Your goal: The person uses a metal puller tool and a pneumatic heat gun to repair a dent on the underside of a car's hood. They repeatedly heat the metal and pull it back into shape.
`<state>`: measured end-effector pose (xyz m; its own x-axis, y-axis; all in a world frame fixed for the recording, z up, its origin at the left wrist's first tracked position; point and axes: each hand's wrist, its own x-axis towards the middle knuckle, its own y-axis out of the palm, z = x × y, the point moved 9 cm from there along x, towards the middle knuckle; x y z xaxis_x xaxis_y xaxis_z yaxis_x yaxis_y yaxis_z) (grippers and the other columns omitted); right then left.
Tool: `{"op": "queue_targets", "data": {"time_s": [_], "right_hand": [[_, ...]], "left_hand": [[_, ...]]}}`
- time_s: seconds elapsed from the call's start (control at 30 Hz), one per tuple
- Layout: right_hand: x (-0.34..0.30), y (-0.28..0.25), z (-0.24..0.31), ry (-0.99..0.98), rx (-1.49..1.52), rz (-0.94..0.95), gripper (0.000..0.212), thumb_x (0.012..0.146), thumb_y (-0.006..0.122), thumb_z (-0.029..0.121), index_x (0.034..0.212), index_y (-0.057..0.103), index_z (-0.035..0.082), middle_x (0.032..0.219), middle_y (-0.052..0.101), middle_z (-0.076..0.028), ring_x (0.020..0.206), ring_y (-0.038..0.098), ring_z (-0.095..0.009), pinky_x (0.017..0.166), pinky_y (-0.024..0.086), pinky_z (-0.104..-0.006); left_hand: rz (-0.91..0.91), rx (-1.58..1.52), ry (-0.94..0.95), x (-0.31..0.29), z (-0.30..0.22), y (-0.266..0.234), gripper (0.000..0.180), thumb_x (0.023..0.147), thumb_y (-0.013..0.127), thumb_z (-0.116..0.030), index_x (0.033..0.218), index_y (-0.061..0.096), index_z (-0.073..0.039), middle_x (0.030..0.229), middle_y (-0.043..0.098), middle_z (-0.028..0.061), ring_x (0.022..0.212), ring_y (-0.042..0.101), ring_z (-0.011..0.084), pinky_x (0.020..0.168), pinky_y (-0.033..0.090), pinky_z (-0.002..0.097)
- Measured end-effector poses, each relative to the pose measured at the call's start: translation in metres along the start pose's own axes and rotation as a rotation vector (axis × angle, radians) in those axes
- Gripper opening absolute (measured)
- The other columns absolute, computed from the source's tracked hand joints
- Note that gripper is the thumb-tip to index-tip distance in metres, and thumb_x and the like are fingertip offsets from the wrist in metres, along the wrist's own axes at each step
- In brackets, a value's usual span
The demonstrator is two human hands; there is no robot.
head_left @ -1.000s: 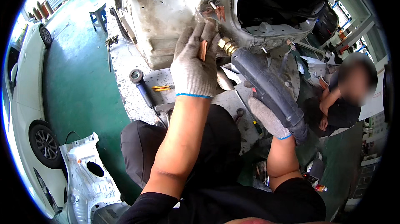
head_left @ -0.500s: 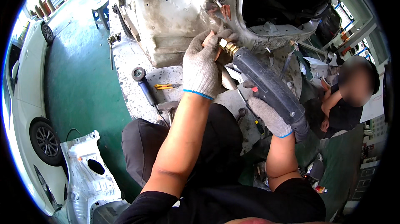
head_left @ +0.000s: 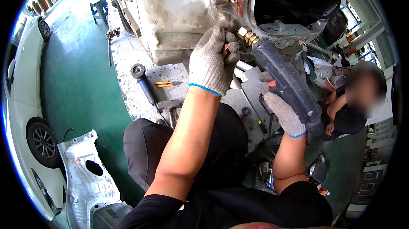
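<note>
My left hand (head_left: 211, 61), in a knitted work glove, is closed with a small copper-coloured piece (head_left: 225, 50) between its fingers. It is close to the lower part of a scuffed white car body panel (head_left: 174, 18). My right hand (head_left: 286, 115), also gloved, grips a black spot-welding gun (head_left: 283, 75) with a red trigger. The gun's brass tip (head_left: 248, 36) points at the panel, a little right of my left fingers and apart from them. On the panel above, reddish copper tabs (head_left: 238, 8) hang beside a small metal pin.
On the speckled work surface lie an angle grinder (head_left: 145, 83), a yellow utility knife (head_left: 166, 84), a hammer (head_left: 168, 104) and a screwdriver (head_left: 254, 112). A person (head_left: 353, 116) sits at right. A white car (head_left: 27, 88) and bare metal panel (head_left: 87, 182) are at left.
The welding gun has moved right, its tip away from my left fingers. My left hand stays near the panel. The whole view has shifted slightly.
</note>
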<state>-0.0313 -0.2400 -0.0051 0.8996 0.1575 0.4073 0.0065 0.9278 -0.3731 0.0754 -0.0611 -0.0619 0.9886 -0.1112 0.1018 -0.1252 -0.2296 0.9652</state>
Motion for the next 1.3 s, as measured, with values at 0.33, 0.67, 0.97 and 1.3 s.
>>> {"op": "queue_targets", "data": {"time_s": [0.33,0.67,0.97,1.3], "right_hand": [[-0.018,0.019,-0.03,0.197,0.227,0.027,0.05,0.083,0.076,-0.004,0.131,0.063,0.002,0.117,0.072,-0.008,0.098,0.064,-0.012,0.086,0.052,-0.028],[0.001,0.013,-0.004,0.035,-0.144,0.063,0.05,0.081,0.077,0.0,0.13,0.065,0.003,0.115,0.072,-0.006,0.099,0.064,-0.014,0.089,0.051,-0.0315],[-0.003,-0.006,-0.015,0.037,-0.128,0.0,0.053,0.081,0.079,0.001,0.131,0.063,0.001,0.119,0.071,-0.009,0.101,0.064,-0.015,0.09,0.052,-0.0325],[0.002,0.003,0.012,-0.08,-0.223,0.059,0.049,0.09,0.076,0.007,0.135,0.06,0.001,0.12,0.07,-0.009,0.106,0.067,-0.017,0.095,0.053,-0.0294]], "left_hand": [[-0.136,0.288,0.407,-0.013,-0.027,0.011,0.036,0.104,0.06,-0.013,0.136,0.056,0.003,0.114,0.066,0.0101,0.101,0.062,0.0154,0.09,0.052,0.0283],[-0.326,0.567,0.224,-0.018,-0.018,-0.002,0.029,0.101,0.069,-0.029,0.103,0.067,0.0,0.079,0.062,0.0015,0.065,0.054,0.0081,0.059,0.044,0.0234],[-0.214,0.133,0.119,-0.012,-0.011,0.003,0.022,0.098,0.067,-0.02,0.114,0.068,-0.006,0.091,0.062,0.0019,0.072,0.054,0.0123,0.059,0.041,0.0237],[-0.105,-0.19,0.036,0.007,0.009,-0.002,0.027,0.099,0.062,-0.024,0.118,0.064,-0.005,0.099,0.069,0.0089,0.076,0.061,0.019,0.059,0.044,0.0286]]}}
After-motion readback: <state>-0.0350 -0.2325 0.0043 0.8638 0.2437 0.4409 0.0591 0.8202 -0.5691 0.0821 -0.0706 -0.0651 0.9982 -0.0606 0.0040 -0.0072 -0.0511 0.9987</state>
